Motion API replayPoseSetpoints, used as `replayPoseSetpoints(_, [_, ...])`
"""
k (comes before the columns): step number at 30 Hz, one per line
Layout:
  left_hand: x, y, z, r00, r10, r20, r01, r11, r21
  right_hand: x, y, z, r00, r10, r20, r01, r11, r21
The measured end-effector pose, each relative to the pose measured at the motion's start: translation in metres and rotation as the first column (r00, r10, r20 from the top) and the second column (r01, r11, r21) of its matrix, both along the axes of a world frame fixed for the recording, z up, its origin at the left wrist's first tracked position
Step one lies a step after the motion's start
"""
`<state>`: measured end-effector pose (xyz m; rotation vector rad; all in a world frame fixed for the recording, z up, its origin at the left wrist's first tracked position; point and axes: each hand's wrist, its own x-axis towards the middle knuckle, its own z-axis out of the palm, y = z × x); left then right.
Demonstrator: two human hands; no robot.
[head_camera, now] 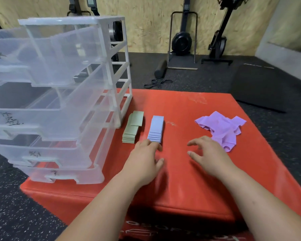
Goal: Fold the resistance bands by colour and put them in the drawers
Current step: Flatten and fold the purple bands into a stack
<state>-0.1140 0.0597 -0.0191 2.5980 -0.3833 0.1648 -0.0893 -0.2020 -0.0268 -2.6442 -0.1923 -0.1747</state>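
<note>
On the red padded box (pixel 181 180), the person's left hand (pixel 144 159) lay flat with straight fingers, gripping nothing. Its fingertips reached the near end of the folded blue stack of bands (pixel 156 127), though blur hid whether they touched. The right hand (pixel 208 153) hovered with relaxed, spread fingers and held nothing, just beside the crumpled purple bands (pixel 222 129). A folded green stack (pixel 132 129) lay between the blue one and the clear drawer unit (pixel 59 101), whose drawers stood pulled out.
</note>
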Motion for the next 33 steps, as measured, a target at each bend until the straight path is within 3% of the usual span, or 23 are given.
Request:
replayPoseSetpoints(5, [0.020, -0.052, -0.006, 0.996, -0.086, 0.004, 0.086, 0.996, -0.012, 0.010, -0.053, -0.016, 0.970, -0.239, 0.053, 0.244, 0.940, -0.238])
replayPoseSetpoints(9, [0.035, -0.087, -0.012, 0.989, -0.149, -0.004, 0.149, 0.988, 0.030, 0.019, -0.085, -0.026, 0.956, -0.294, -0.020, 0.270, 0.902, -0.337])
replayPoseSetpoints(16, [0.050, -0.123, -0.018, 0.982, -0.177, -0.060, 0.179, 0.983, 0.036, 0.023, -0.111, -0.030, 0.943, -0.323, 0.073, 0.331, 0.922, -0.201])
replayPoseSetpoints(20, [0.051, -0.140, -0.018, 0.982, -0.162, -0.096, 0.165, 0.986, 0.018, 0.024, -0.104, -0.039, 0.938, -0.345, 0.024, 0.336, 0.893, -0.299])
replayPoseSetpoints(22, [0.050, -0.146, -0.020, 0.981, -0.166, -0.104, 0.169, 0.985, 0.017, 0.022, -0.103, -0.044, 0.933, -0.347, 0.091, 0.357, 0.876, -0.324])
replayPoseSetpoints(26, [0.050, -0.146, -0.024, 0.981, -0.166, -0.097, 0.167, 0.986, -0.001, 0.019, -0.101, -0.033, 0.915, -0.340, 0.218, 0.380, 0.906, -0.185])
replayPoseSetpoints(30, [0.053, -0.139, -0.020, 0.987, -0.161, 0.011, 0.160, 0.971, -0.180, 0.004, -0.092, 0.009, 0.972, -0.127, 0.200, 0.100, 0.985, 0.138])
replayPoseSetpoints(33, [0.055, -0.133, -0.014, 0.967, -0.251, 0.048, 0.253, 0.907, -0.336, -0.012, -0.091, 0.021, 0.992, 0.009, 0.122, -0.032, 0.981, 0.190])
